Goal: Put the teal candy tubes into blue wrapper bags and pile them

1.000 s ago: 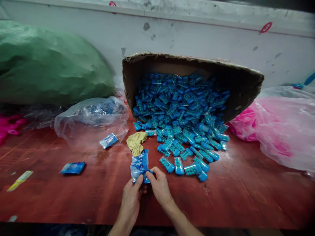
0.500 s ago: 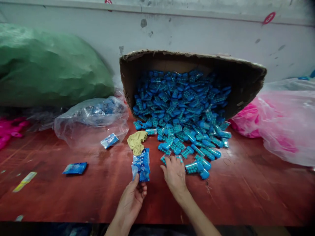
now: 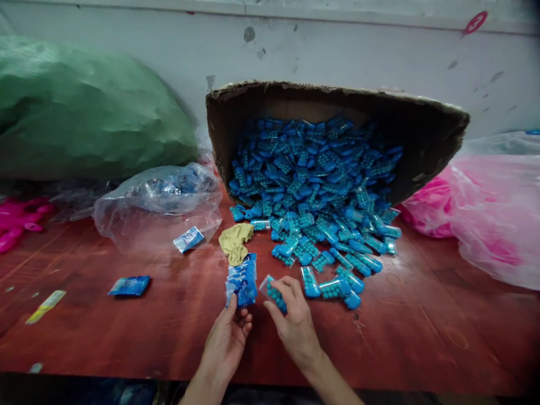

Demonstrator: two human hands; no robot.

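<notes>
My left hand (image 3: 230, 334) pinches the near end of several overlapping blue packets (image 3: 242, 281), which lie on the red table. To their right my right hand (image 3: 293, 320) has a small clear bottle of teal balls (image 3: 276, 295) between thumb and fingers, its clear end pointing up and left. A crumpled yellow-green cloth (image 3: 235, 242) touches the packets' far end. Beyond the hands, a heap of similar bottles (image 3: 312, 191) spills from a tipped cardboard box (image 3: 337, 93). One loose bottle (image 3: 310, 282) lies just right of my right hand.
A clear plastic bag (image 3: 156, 208) and two single packets (image 3: 188, 240) are on the left, with a yellow strip (image 3: 46, 306) beyond. A large green sack (image 3: 93, 112) stands at the back left. Pink items in plastic (image 3: 498, 219) lie at the right.
My right hand has moved left from the near edge of the heap, bringing a bottle beside the packets. My left hand has kept its hold on the packets.
</notes>
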